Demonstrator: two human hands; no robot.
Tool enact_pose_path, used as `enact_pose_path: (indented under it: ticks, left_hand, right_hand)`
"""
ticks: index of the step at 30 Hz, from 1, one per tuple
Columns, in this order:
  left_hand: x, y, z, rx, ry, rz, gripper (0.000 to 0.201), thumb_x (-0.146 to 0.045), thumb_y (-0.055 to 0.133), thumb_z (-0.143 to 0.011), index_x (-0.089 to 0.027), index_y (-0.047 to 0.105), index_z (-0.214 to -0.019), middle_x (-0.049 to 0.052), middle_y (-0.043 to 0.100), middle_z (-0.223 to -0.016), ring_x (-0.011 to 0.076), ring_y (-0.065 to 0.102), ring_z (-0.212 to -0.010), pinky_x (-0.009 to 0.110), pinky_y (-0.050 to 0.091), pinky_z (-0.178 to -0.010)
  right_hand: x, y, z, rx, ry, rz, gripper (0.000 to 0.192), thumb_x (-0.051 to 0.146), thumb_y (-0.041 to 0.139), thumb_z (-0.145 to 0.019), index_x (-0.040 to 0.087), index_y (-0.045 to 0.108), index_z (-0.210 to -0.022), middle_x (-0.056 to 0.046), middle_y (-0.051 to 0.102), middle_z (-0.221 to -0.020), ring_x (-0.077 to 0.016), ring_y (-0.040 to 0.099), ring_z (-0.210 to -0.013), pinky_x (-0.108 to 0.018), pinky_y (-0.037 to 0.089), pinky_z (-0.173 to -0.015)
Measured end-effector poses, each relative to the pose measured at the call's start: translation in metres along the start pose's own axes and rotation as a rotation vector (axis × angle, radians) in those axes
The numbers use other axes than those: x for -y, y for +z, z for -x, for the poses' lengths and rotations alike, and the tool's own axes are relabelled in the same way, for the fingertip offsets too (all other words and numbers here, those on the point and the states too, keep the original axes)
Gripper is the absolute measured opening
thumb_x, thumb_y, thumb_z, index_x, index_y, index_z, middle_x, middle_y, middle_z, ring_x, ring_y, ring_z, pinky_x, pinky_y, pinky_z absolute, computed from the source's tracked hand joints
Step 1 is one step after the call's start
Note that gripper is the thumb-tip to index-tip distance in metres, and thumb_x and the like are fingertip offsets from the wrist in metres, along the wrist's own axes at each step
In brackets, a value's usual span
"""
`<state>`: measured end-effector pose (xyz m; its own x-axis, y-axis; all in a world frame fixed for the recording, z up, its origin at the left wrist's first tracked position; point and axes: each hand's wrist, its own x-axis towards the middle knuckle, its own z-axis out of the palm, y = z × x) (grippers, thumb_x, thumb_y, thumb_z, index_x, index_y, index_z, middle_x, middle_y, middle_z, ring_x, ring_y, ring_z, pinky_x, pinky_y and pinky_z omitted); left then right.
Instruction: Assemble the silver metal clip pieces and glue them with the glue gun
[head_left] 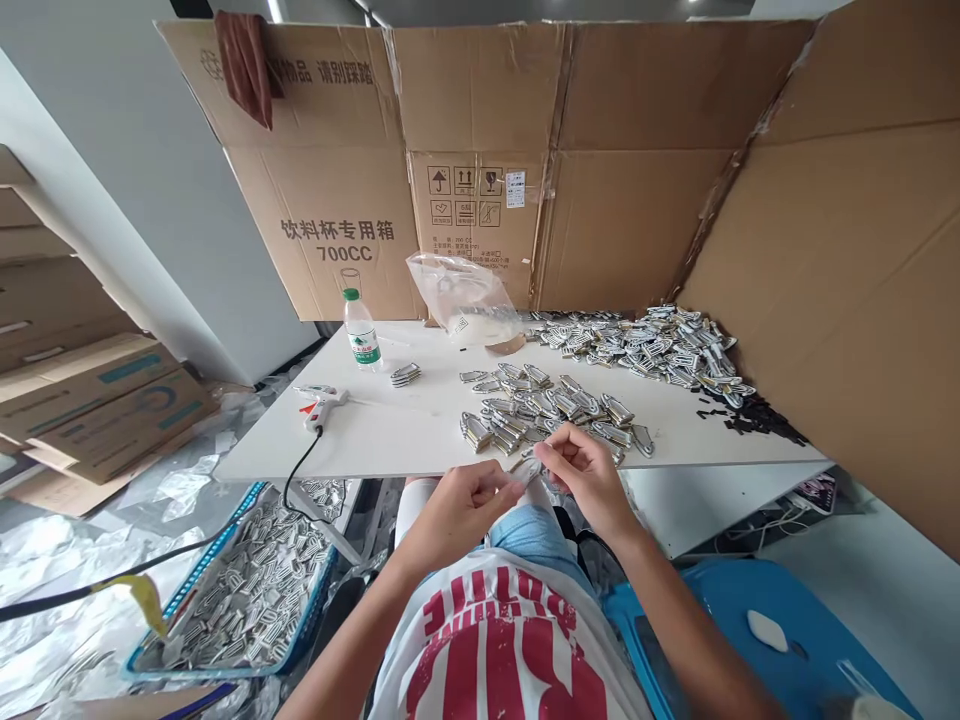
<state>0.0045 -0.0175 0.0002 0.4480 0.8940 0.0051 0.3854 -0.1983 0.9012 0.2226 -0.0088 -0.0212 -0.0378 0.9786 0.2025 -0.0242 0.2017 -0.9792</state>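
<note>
Both my hands meet just below the near edge of the white table (pixel 390 440). My left hand (pixel 457 510) and my right hand (pixel 589 475) pinch one small silver metal piece (pixel 527 470) between their fingertips. Right beyond them on the table lies a loose cluster of the same silver pieces (pixel 547 410). A much larger heap of them (pixel 645 345) is spread along the far right of the table. A small stack of pieces (pixel 405 375) sits apart near the middle left.
A white glue gun (pixel 321 400) lies at the table's left with its black cord hanging down. A green-capped water bottle (pixel 361 335) and a clear plastic bag (pixel 465 295) stand farther back. Cardboard walls (pixel 622 200) surround the table. A blue basket (pixel 247 590) of pieces sits on the floor at left.
</note>
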Motion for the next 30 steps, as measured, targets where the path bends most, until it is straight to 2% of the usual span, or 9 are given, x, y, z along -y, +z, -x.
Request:
enact_pose_path:
  ticks: [4,12,19,22,25,27,30]
  left_hand:
    - [0.006,0.001,-0.001,-0.040,-0.008,-0.048,0.051,-0.057,0.066,-0.102,-0.021,0.046,-0.072,-0.007,0.024,-0.067,0.0136,0.020,-0.066,0.030,0.019,-0.058]
    - [0.011,0.000,-0.005,-0.080,-0.033,-0.112,0.059,-0.059,0.067,-0.099,-0.021,0.035,-0.066,-0.006,0.021,-0.066,0.0142,0.020,-0.066,0.031,0.020,-0.059]
    - [0.010,0.000,-0.005,-0.199,-0.054,-0.157,0.056,-0.065,0.077,-0.090,-0.021,0.050,-0.067,-0.007,0.032,-0.060,0.0132,0.026,-0.061,0.029,0.024,-0.059]
    - [0.010,-0.003,-0.005,-0.238,-0.025,-0.172,0.047,-0.062,0.082,-0.087,-0.022,0.061,-0.079,-0.008,0.032,-0.062,0.0132,0.028,-0.060,0.029,0.023,-0.059]
    - [0.011,-0.007,-0.005,-0.182,0.013,-0.140,0.039,-0.059,0.080,-0.090,-0.022,0.068,-0.090,-0.008,0.028,-0.065,0.0130,0.026,-0.060,0.028,0.023,-0.059]
    - [0.013,-0.010,-0.006,-0.109,0.018,-0.111,0.038,-0.058,0.076,-0.094,-0.022,0.069,-0.088,-0.008,0.025,-0.065,0.0127,0.023,-0.060,0.029,0.021,-0.058]
    - [0.018,-0.013,-0.009,-0.014,0.000,-0.008,0.041,-0.059,0.074,-0.095,-0.021,0.063,-0.083,-0.009,0.023,-0.063,0.0122,0.020,-0.059,0.029,0.018,-0.058]
  right_hand:
    - [-0.004,0.008,0.002,0.087,0.030,-0.046,0.043,0.059,0.084,-0.093,0.023,0.064,-0.082,0.005,0.055,-0.063,-0.0119,0.047,-0.057,-0.026,0.036,-0.054]
    - [-0.005,0.012,0.001,0.086,0.055,-0.055,0.044,0.061,0.085,-0.091,0.023,0.064,-0.082,0.004,0.056,-0.065,-0.0125,0.050,-0.059,-0.026,0.037,-0.054]
    - [-0.011,0.013,-0.001,0.060,0.158,-0.156,0.048,0.063,0.088,-0.085,0.023,0.061,-0.079,0.006,0.051,-0.059,-0.0111,0.044,-0.053,-0.024,0.029,-0.049]
    - [-0.012,0.012,-0.002,0.062,0.201,-0.205,0.051,0.064,0.089,-0.083,0.023,0.059,-0.078,0.007,0.048,-0.056,-0.0099,0.040,-0.051,-0.024,0.026,-0.049]
    - [-0.012,0.011,-0.003,0.111,0.238,-0.246,0.052,0.063,0.089,-0.084,0.023,0.057,-0.078,0.007,0.049,-0.055,-0.0089,0.037,-0.050,-0.024,0.025,-0.050]
    - [-0.012,0.012,-0.003,0.143,0.252,-0.261,0.052,0.064,0.089,-0.084,0.023,0.057,-0.079,0.007,0.050,-0.055,-0.0085,0.037,-0.050,-0.024,0.025,-0.050]
    - [-0.016,0.015,-0.004,0.154,0.262,-0.275,0.052,0.065,0.090,-0.083,0.022,0.060,-0.082,0.007,0.051,-0.056,-0.0083,0.038,-0.051,-0.024,0.025,-0.051]
